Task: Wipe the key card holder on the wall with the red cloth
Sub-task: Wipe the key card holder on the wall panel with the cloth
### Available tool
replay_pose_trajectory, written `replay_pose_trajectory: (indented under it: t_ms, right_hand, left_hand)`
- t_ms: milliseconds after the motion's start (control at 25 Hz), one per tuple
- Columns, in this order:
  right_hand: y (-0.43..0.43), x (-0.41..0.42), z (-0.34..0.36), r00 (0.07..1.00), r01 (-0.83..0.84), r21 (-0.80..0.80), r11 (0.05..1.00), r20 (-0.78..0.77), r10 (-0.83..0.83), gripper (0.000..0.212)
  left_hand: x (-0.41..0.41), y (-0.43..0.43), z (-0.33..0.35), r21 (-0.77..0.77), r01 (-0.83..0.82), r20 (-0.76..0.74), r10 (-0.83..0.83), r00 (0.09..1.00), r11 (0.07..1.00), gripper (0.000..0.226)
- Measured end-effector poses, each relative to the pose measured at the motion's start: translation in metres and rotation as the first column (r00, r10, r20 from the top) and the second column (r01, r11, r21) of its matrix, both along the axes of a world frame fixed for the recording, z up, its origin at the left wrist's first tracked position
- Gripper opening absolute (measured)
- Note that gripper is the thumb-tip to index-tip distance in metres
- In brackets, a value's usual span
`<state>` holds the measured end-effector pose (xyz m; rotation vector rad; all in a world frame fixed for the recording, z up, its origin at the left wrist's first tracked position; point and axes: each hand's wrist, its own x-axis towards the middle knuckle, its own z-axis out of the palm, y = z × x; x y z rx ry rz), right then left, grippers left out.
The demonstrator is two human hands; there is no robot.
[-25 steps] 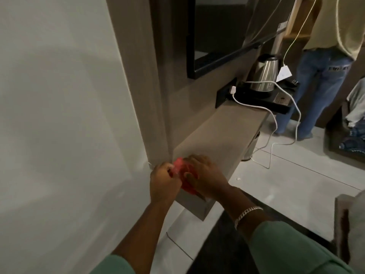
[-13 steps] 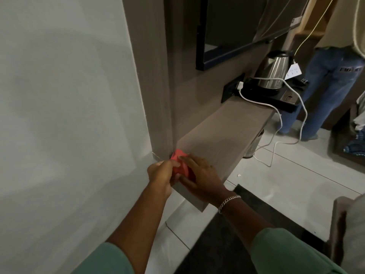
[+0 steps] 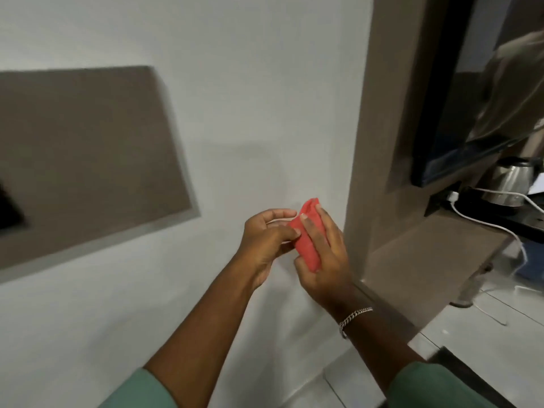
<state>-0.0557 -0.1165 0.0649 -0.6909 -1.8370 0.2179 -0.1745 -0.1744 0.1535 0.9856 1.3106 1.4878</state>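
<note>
A folded red cloth (image 3: 307, 234) is held up in front of the white wall (image 3: 250, 98). My right hand (image 3: 323, 254) wraps around it from the right, fingers over its front. My left hand (image 3: 265, 240) pinches its left edge with thumb and fingertips. At the far left edge, a dark object (image 3: 8, 210) sits on a brown wall panel (image 3: 88, 154); it is cut off, so I cannot tell if it is the key card holder.
A brown shelf (image 3: 426, 260) juts out at right under a wall-mounted TV (image 3: 459, 98). A steel kettle (image 3: 512, 184) stands on a black tray with a white cable (image 3: 485, 222). Grey floor tiles and a dark mat lie below right.
The view has swung left, from the shelf to the white wall and brown panel. Both hands have lifted the red cloth off the shelf corner and hold it in the air.
</note>
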Motion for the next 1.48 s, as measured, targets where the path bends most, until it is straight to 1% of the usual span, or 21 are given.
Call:
replay_pose_trajectory:
  t_ms: [120, 240, 280, 320, 400, 440, 480, 520, 560, 640, 720, 760, 800, 880, 960, 1080, 1120, 1280, 1320, 1440, 1480]
  right_hand:
    - [-0.047, -0.068, 0.048, 0.991, -0.079, 0.062, 0.995, -0.101, 0.085, 0.076]
    - [-0.099, -0.134, 0.091, 0.962, -0.167, 0.197, 0.966, -0.181, 0.204, 0.076]
    - [-0.113, -0.150, 0.102, 0.954, -0.177, 0.251, 0.952, -0.193, 0.228, 0.074]
    - [-0.129, -0.169, 0.113, 0.949, -0.180, 0.303, 0.936, -0.197, 0.246, 0.073]
    - [-0.161, -0.207, 0.131, 0.945, -0.191, 0.399, 0.897, -0.172, 0.278, 0.074]
    - [-0.177, -0.225, 0.136, 0.943, -0.204, 0.423, 0.883, -0.157, 0.293, 0.074]
    - [-0.191, -0.242, 0.140, 0.943, -0.215, 0.429, 0.878, -0.144, 0.301, 0.075]
    - [-0.204, -0.256, 0.142, 0.944, -0.220, 0.418, 0.881, -0.136, 0.300, 0.075]
    - [-0.214, -0.270, 0.143, 0.947, -0.222, 0.391, 0.893, -0.131, 0.293, 0.076]
    - [-0.227, -0.290, 0.140, 0.957, -0.227, 0.303, 0.926, -0.106, 0.269, 0.074]
    - [-0.235, -0.307, 0.136, 0.971, -0.218, 0.223, 0.950, -0.049, 0.235, 0.073]
    - [-0.236, -0.313, 0.132, 0.978, -0.201, 0.210, 0.957, -0.014, 0.209, 0.076]
    - [-0.233, -0.317, 0.128, 0.984, -0.177, 0.213, 0.961, 0.014, 0.178, 0.079]
    - [-0.218, -0.318, 0.119, 0.994, -0.107, 0.241, 0.965, 0.029, 0.103, 0.077]
    - [-0.206, -0.315, 0.116, 0.996, -0.069, 0.203, 0.977, -0.040, 0.079, 0.068]
    - [-0.213, -0.329, 0.132, 0.974, -0.080, 0.082, 0.993, -0.207, 0.096, 0.059]
    - [-0.217, -0.334, 0.138, 0.970, -0.087, 0.079, 0.993, -0.221, 0.102, 0.057]
    - [-0.192, -0.326, 0.117, 0.996, -0.003, 0.313, 0.950, -0.079, 0.029, 0.054]
    - [-0.186, -0.322, 0.111, 0.995, 0.013, 0.311, 0.950, -0.100, 0.019, 0.054]
    - [-0.202, -0.336, 0.130, 0.948, 0.004, 0.056, 0.998, -0.319, 0.014, 0.054]
    - [-0.213, -0.343, 0.140, 0.935, -0.011, 0.016, 1.000, -0.354, 0.016, 0.053]
  left_hand:
    - [-0.051, -0.069, 0.057, 0.229, -0.119, -0.201, 0.166, 0.965, 0.966, 0.031]
    - [-0.096, -0.147, 0.108, 0.513, -0.209, -0.337, 0.419, 0.843, 0.832, 0.032]
    - [-0.108, -0.171, 0.120, 0.616, -0.236, -0.340, 0.523, 0.782, 0.752, 0.033]
    - [-0.122, -0.196, 0.131, 0.721, -0.269, -0.304, 0.641, 0.705, 0.638, 0.034]
    - [-0.163, -0.245, 0.146, 0.883, -0.321, -0.153, 0.855, 0.496, 0.344, 0.039]
    - [-0.188, -0.267, 0.150, 0.919, -0.329, -0.080, 0.920, 0.383, 0.217, 0.041]
    - [-0.214, -0.287, 0.152, 0.934, -0.332, -0.039, 0.962, 0.269, 0.131, 0.044]
    - [-0.239, -0.302, 0.151, 0.937, -0.335, -0.044, 0.988, 0.150, 0.093, 0.046]
    - [-0.263, -0.312, 0.147, 0.936, -0.333, -0.106, 0.994, 0.035, 0.112, 0.048]
    - [-0.304, -0.318, 0.132, 0.910, -0.313, -0.332, 0.931, -0.153, 0.273, 0.056]
    - [-0.338, -0.319, 0.114, 0.826, -0.345, -0.553, 0.763, -0.335, 0.447, 0.068]
    - [-0.351, -0.319, 0.107, 0.788, -0.364, -0.615, 0.669, -0.417, 0.496, 0.072]
    - [-0.360, -0.319, 0.102, 0.765, -0.376, -0.644, 0.592, -0.485, 0.523, 0.075]
    - [-0.369, -0.315, 0.096, 0.767, -0.366, -0.630, 0.513, -0.583, 0.526, 0.078]
    - [-0.372, -0.311, 0.093, 0.802, -0.337, -0.580, 0.510, -0.635, 0.493, 0.079]
    - [-0.377, -0.306, 0.090, 0.837, -0.312, -0.531, 0.528, -0.663, 0.450, 0.078]
    - [-0.377, -0.306, 0.089, 0.839, -0.311, -0.527, 0.525, -0.668, 0.445, 0.078]
    - [-0.379, -0.306, 0.089, 0.847, -0.296, -0.512, 0.524, -0.681, 0.442, 0.079]
    - [-0.379, -0.306, 0.089, 0.850, -0.297, -0.507, 0.523, -0.685, 0.435, 0.079]
    - [-0.378, -0.305, 0.089, 0.845, -0.302, -0.512, 0.505, -0.695, 0.441, 0.079]
    - [-0.378, -0.305, 0.089, 0.842, -0.304, -0.516, 0.498, -0.697, 0.446, 0.079]
